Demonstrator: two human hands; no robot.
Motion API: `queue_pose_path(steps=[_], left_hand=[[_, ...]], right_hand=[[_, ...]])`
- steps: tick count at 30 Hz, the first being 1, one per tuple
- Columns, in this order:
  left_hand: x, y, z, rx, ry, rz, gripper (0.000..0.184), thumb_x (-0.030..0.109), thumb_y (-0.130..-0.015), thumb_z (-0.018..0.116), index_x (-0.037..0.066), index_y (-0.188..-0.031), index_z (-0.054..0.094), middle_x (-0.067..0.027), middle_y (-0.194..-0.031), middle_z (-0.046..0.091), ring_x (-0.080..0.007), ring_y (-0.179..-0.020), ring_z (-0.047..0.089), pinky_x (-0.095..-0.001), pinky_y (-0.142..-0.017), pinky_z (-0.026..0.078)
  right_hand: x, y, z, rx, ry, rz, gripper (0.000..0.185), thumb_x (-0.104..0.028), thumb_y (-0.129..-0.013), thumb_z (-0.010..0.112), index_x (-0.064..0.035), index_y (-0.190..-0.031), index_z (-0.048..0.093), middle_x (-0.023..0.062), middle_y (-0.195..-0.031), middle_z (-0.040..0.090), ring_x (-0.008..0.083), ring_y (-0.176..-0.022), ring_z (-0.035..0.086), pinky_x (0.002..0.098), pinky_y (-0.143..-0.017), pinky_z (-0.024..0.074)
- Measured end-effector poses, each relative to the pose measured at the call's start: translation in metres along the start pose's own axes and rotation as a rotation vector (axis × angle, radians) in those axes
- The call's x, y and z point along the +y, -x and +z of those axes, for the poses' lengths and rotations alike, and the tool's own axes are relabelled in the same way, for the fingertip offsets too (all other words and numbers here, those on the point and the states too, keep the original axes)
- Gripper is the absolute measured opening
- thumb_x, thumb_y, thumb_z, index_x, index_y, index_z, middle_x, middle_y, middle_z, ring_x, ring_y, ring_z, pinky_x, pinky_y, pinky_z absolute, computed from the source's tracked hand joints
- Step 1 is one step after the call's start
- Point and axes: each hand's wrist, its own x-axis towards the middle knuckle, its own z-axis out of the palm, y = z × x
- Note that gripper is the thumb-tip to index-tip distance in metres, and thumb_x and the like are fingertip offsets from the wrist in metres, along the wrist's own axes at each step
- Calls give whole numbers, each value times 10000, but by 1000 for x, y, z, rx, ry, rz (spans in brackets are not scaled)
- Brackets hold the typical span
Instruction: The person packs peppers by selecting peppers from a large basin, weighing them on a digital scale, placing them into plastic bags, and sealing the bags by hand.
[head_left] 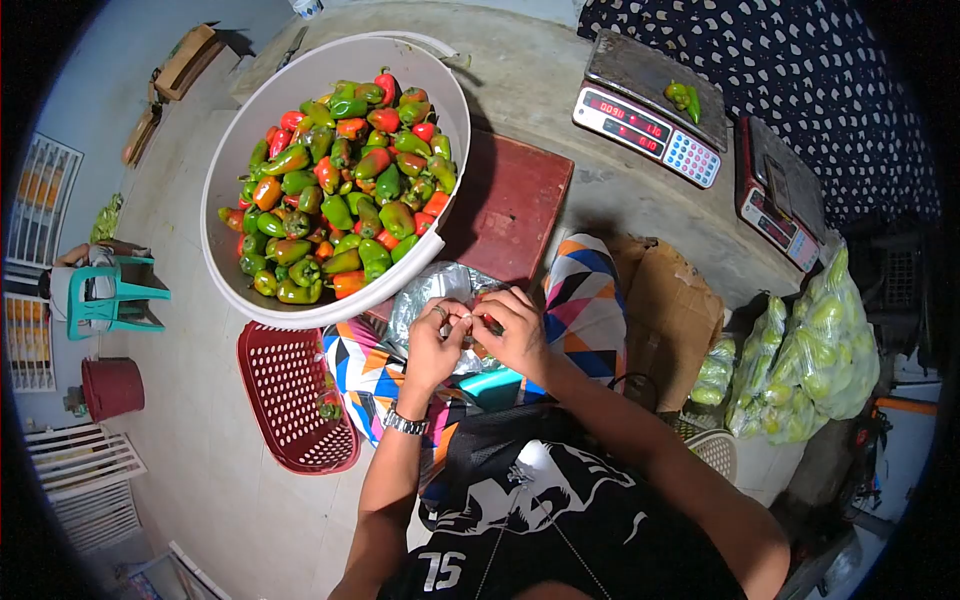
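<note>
Both my hands meet above my lap, in front of the large white tub [222, 255] of red and green peppers [340, 190]. My left hand [438, 345], with a ring and a wrist watch, has its fingertips pinched together. My right hand [515, 330] is closed close beside it, fingertips touching or nearly touching the left ones. What lies between the fingertips is too small to make out. Beneath the hands is a clear plastic bag [420, 290], partly hidden by them.
A red perforated basket [290, 400] stands on the floor at left. Two digital scales [650, 125] sit on the ledge, one holding small green peppers [684, 98]. Filled plastic bags [815, 350] are at right, near cardboard [665, 320]. A turquoise chair [118, 295] stands far left.
</note>
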Motion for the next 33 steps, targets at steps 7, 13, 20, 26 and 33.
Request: queue_pose_path(steps=[7,13,20,26,33], left_hand=[[-22,-7,-10,-124,-47,96,57,-20,-895,711,-37,-942,684,-119,-1055,648,-216,-881,677,-336,-744,579],[-26,-16,0,-41,630,-431,35,14,-959,668,-11,-966,691,-86,-946,717,-175,-853,703,-303,-764,600],[-16,-5,0,-28,763,-628,77,0,-924,685,-18,-997,702,-101,-935,730,-175,-837,715,-235,-711,560],[-17,5,9,51,751,-587,87,2,-911,701,-12,-995,714,-83,-918,728,-148,-815,690,-223,-732,546],[-8,20,24,139,615,-458,94,25,-915,690,-21,-980,741,-78,-862,725,-125,-737,645,-227,-657,482]], right_hand=[[-5,-2,-6,-95,135,-68,123,-127,-812,737,-97,-910,668,39,-964,665,277,-906,640,423,-787,477],[-3,-2,5,77,26,-14,126,-40,-807,725,-51,-915,662,102,-952,643,327,-887,651,435,-777,528],[-5,24,8,2,-135,310,140,-38,-800,783,-51,-912,700,86,-932,659,258,-790,686,376,-681,545],[-21,21,1,4,-42,294,158,-7,-795,805,-33,-931,730,74,-815,669,157,-647,672,295,-580,524],[-34,12,-5,-92,-280,744,128,-46,-836,787,52,-871,713,130,-787,774,129,-717,739,271,-645,549]])
